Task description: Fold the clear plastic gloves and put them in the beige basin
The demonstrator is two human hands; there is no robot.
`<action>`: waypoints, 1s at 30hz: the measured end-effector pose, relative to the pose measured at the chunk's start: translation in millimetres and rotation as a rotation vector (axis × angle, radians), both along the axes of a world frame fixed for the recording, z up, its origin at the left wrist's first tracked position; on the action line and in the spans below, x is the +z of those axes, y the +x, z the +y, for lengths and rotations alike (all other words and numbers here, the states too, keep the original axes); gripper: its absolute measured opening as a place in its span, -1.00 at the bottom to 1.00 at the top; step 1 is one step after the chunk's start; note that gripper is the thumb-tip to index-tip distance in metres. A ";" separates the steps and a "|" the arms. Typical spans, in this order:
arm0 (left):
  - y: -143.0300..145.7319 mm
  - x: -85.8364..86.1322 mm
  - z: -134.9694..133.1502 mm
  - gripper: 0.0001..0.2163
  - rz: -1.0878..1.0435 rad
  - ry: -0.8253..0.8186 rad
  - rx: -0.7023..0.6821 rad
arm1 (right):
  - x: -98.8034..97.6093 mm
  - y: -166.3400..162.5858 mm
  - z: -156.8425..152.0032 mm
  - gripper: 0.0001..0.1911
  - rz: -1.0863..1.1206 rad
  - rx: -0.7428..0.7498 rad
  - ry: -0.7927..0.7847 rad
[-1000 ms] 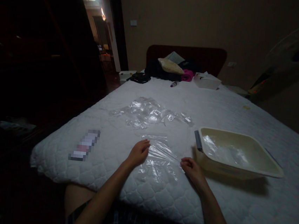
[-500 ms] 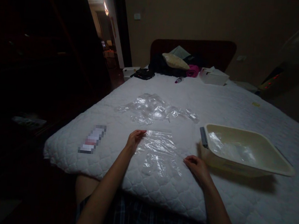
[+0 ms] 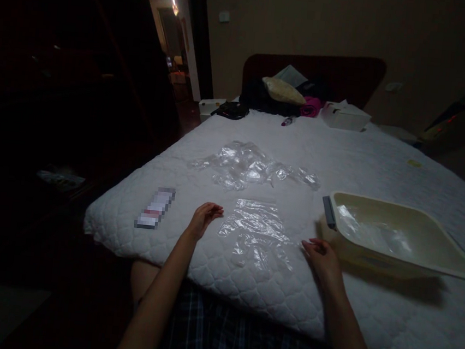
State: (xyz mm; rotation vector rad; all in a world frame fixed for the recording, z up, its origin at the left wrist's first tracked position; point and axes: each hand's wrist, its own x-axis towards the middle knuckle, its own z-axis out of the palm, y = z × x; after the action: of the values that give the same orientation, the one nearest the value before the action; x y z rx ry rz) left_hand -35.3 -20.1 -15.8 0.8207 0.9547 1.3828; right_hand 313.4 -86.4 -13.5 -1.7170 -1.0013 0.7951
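A clear plastic bag (image 3: pixel 256 220) lies flat and slightly wrinkled on the white quilted bed in front of me. My left hand (image 3: pixel 205 219) hovers just left of it, apart from its edge, with loosely extended fingers and nothing visible in them. On the other side, my right hand (image 3: pixel 323 260) is half curled, thumb and fingers parted, between the bag and a cream plastic bin (image 3: pixel 396 272). Clear plastic film lies inside that bin. Beyond the flat bag spreads a crumpled heap of clear plastic bags (image 3: pixel 250 165).
A pixelated phone-shaped object (image 3: pixel 155 209) lies on the bed (image 3: pixel 191 264) at left. Toward the headboard (image 3: pixel 349 76) are a white box (image 3: pixel 347 117), a pale cushion (image 3: pixel 284 90), a magenta roll (image 3: pixel 311 107) and a black bag (image 3: pixel 232 110). The room is dim.
My left hand has come off the flat bag's upper left corner and moved left. My right hand has shifted slightly right, away from the bag. The camera view has turned a little left.
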 end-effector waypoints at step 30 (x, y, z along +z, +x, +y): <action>-5.9 -7.6 -4.2 -0.71 0.160 -0.037 -0.215 | 29.9 -194.4 8.0 -0.82 -0.620 0.757 0.264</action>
State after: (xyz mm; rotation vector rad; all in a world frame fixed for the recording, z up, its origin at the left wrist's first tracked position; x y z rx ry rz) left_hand -41.2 -24.3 -23.5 0.9877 0.9810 1.1245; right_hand 119.0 -78.5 16.4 -1.3553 -2.1511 0.5339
